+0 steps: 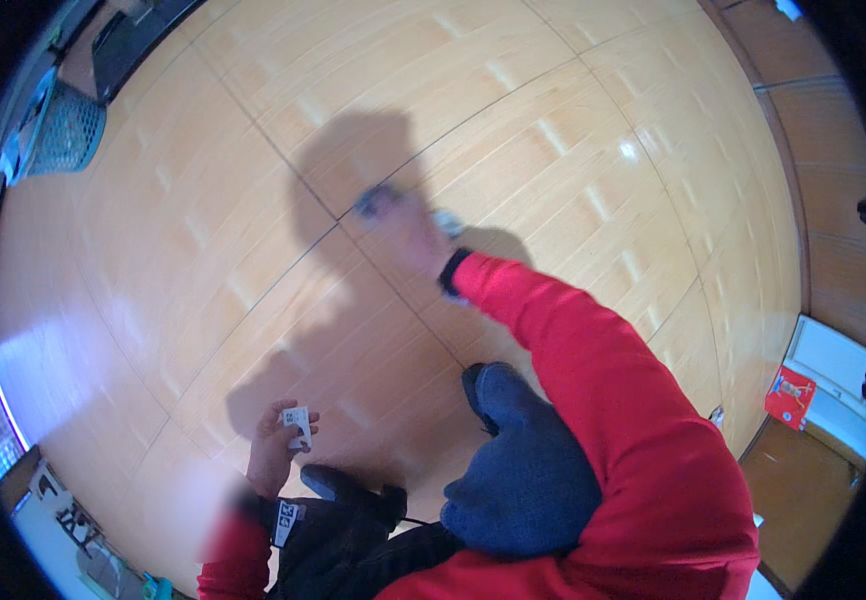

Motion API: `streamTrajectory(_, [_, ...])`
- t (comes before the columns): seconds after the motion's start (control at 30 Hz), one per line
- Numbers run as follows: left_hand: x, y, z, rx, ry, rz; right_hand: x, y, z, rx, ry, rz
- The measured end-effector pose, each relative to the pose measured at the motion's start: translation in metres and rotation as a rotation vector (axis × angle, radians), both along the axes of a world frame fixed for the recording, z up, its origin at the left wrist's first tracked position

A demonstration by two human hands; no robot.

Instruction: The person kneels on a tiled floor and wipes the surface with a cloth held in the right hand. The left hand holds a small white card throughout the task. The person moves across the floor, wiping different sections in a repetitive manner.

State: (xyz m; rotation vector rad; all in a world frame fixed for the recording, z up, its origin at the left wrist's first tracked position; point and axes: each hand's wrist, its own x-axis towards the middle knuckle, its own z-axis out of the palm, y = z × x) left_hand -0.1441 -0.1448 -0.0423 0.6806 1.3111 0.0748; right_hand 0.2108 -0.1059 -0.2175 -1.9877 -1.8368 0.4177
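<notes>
My left hand (275, 446), low on the left, holds a small white card (297, 428) with dark marks between thumb and fingers. At the upper middle my right hand (410, 229) reaches out over the wood-patterned tiled floor (553, 180); it is blurred. A dark, blurred thing (376, 201) shows at its fingertips, and a pale, blurred thing (448, 223) beside its wrist. Whether the hand grips either cannot be told. Near my left wrist a white tag with black marks (286, 523) lies against the dark cloth.
A teal plastic basket (71, 133) stands at the upper left. On the right are a white box-like object (830, 352) and a red printed packet (791, 397). My blue-covered knee (526, 472) and dark shoes (328, 482) are below.
</notes>
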Motion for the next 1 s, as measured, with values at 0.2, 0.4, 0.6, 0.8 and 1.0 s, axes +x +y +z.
streamTrajectory(0.2, [0.011,0.021,0.011,0.122,0.102,-0.021,0.022,-0.007,0.016,0.098,-0.228,0.375])
streamTrajectory(0.4, [0.005,0.022,0.009,0.160,0.127,0.046,0.191,-0.061,-0.007,-0.071,-0.268,-0.377])
streamTrajectory(0.6, [0.024,0.006,0.005,0.070,0.120,-0.006,0.264,-0.202,-0.017,-0.072,-0.250,-0.663])
streamTrajectory(0.8, [0.035,-0.003,0.011,0.097,0.156,-0.062,0.296,-0.343,-0.035,-0.326,-0.365,-1.239])
streamTrajectory(1.0, [0.036,-0.013,0.008,0.040,0.204,-0.047,0.382,-0.318,-0.064,-0.417,-0.268,-1.573])
